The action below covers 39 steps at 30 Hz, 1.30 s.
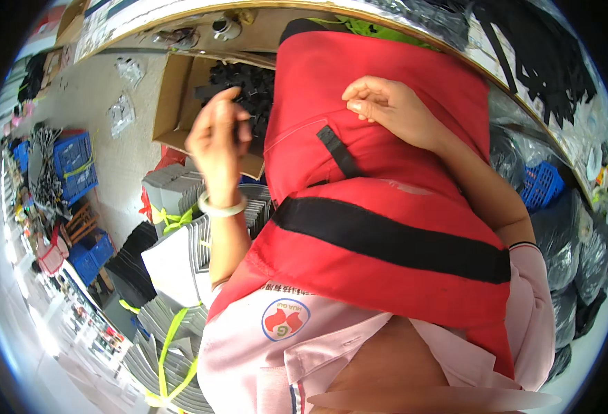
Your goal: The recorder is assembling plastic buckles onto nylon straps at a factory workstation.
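My left hand (217,134) is raised above the open cardboard box, a white bangle (221,205) on its wrist. Its fingers are bent and smeared by motion, so I cannot tell whether anything is in them. Inside the cardboard box (172,103) lie small black pieces (248,83) in a heap. My right hand (393,107) hovers over the red apron (387,62) on my lap. Its fingers curl loosely, a gap shows between thumb and fingertips, and nothing is visible in it. A short black strap (338,152) lies on the apron near that hand.
A worktable edge (400,27) curves across the top, with black strips (545,62) at its right. Bundles of grey sheets (169,338) with yellow-green ties stand at my left. Blue crates (76,165) are farther left; dark plastic bags (559,241) and a blue basket (542,185) sit right.
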{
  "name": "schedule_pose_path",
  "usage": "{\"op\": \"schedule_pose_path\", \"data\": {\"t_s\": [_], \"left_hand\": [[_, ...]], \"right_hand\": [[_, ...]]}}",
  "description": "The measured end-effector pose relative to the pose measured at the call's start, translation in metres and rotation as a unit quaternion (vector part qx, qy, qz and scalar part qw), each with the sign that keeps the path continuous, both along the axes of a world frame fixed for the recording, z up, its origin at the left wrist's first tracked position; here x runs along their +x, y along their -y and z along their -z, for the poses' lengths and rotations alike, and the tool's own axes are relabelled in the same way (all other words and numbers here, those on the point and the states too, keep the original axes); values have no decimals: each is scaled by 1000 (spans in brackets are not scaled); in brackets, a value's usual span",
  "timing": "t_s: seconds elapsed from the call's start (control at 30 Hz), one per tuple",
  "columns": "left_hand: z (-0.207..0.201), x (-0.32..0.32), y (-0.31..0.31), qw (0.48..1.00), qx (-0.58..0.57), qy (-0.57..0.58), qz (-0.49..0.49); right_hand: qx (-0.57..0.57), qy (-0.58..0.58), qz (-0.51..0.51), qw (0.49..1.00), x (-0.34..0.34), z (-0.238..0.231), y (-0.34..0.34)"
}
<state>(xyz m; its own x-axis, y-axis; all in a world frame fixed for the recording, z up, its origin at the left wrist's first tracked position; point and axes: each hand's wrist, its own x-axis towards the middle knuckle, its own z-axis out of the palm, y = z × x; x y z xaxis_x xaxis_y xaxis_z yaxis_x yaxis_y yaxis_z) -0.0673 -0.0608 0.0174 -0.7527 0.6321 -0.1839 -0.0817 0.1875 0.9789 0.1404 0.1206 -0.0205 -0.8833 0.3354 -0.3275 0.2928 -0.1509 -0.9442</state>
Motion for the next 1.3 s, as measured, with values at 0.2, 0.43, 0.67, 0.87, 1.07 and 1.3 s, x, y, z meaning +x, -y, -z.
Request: {"op": "schedule_pose_path", "data": {"t_s": [0.2, 0.43, 0.67, 0.87, 1.07, 1.3], "left_hand": [[40, 69, -48, 963, 28, 163, 211], [56, 78, -76, 925, 31, 289, 244], [75, 49, -75, 795, 89, 569, 192], [69, 72, -68, 815, 113, 553, 131], [59, 91, -57, 894, 6, 3, 449], [53, 84, -86, 918, 0, 337, 212]], "right_hand": [[128, 3, -56, 990, -14, -10, 14], [10, 3, 41, 999, 3, -1, 4], [-108, 21, 98, 989, 11, 1, -19], [-205, 12, 125, 971, 24, 16, -23], [-154, 27, 141, 978, 28, 19, -25], [-133, 19, 162, 978, 29, 12, -20]]}}
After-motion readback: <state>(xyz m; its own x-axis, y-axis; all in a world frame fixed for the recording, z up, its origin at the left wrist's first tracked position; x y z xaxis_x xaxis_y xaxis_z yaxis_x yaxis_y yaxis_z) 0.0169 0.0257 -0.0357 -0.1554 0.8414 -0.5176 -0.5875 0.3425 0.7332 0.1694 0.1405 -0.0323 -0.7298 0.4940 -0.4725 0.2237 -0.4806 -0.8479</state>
